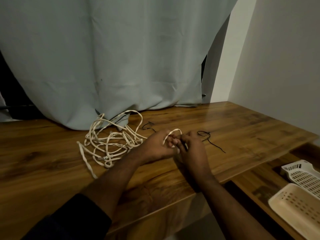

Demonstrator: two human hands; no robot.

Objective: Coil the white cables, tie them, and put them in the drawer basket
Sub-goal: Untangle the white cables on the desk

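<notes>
A loose tangle of white cables [110, 142] lies on the wooden table [233, 129], left of my hands. My left hand [155, 146] and my right hand [192, 148] meet over the middle of the table, both pinching one end of a white cable that arches in a small loop [174, 131] above the fingers. Something dark and thin shows between the fingers of my right hand; I cannot tell what it is. Two black strings lie on the table, one [149, 126] behind my hands and one [210, 138] to the right.
A pale curtain [121, 58] hangs down onto the table's back edge, touching the cable pile. Two perforated plastic baskets, cream [297, 210] and white [303, 175], sit in the lower drawer level at right. A white wall [285, 66] bounds the right side.
</notes>
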